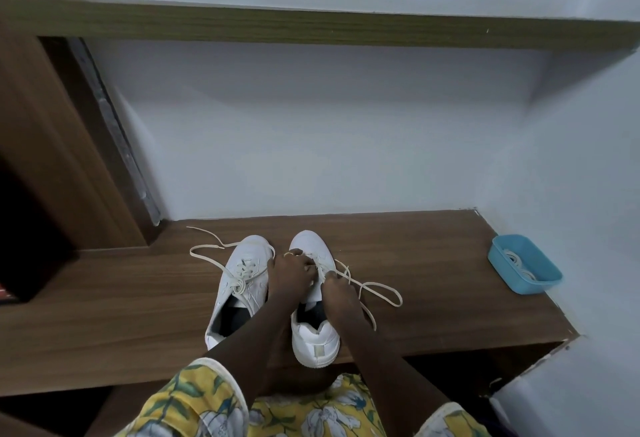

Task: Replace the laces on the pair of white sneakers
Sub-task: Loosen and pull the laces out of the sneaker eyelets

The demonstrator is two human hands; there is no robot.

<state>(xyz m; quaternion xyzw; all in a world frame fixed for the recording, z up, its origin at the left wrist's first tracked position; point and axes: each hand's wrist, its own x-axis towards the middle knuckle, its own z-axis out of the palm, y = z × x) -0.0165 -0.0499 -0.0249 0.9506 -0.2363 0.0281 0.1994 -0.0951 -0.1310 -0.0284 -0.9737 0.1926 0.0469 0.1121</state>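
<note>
Your right hand (341,293) pinched the lace (400,299), your left hand (289,272) gripped the sneaker (315,338); a hard tug could pull it off the bench (450,263).

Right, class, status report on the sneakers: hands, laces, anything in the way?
Left hand grips the right sneaker, right hand pinches its lace. Left sneaker still laced. Blue tub off right, nothing obstructing.

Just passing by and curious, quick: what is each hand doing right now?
Left hand: fingers curled on the right sneaker at its lacing.
Right hand: pinching that sneaker's lace.
</note>
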